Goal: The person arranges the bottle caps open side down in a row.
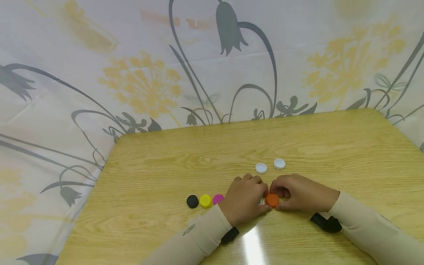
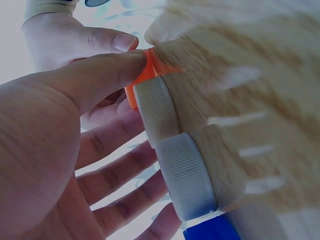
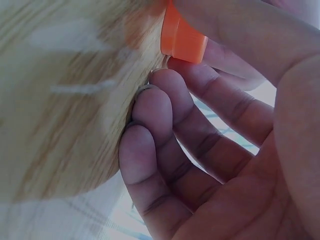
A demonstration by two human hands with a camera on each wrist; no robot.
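Observation:
An orange bottle cap (image 1: 272, 200) lies on the table between my hands. My left hand (image 1: 246, 198) pinches it from the left with thumb and index finger, its other fingers stretched along the row. From the right, my right hand (image 1: 303, 193) holds the same cap (image 3: 185, 40) between thumb and index finger; its remaining fingers are bent with tips at the tabletop. Beside the orange cap, under my left hand, stand a ridged white cap (image 2: 157, 111), a second white cap (image 2: 185, 175) and a blue cap (image 2: 212, 229), mostly hidden from the head view.
The row continues left with a magenta cap (image 1: 218, 199), a yellow cap (image 1: 205, 201) and a black cap (image 1: 192, 201). Two white caps (image 1: 261, 168) lie farther back on the wooden table (image 1: 159, 162). A patterned cloth (image 1: 205, 73) hangs behind.

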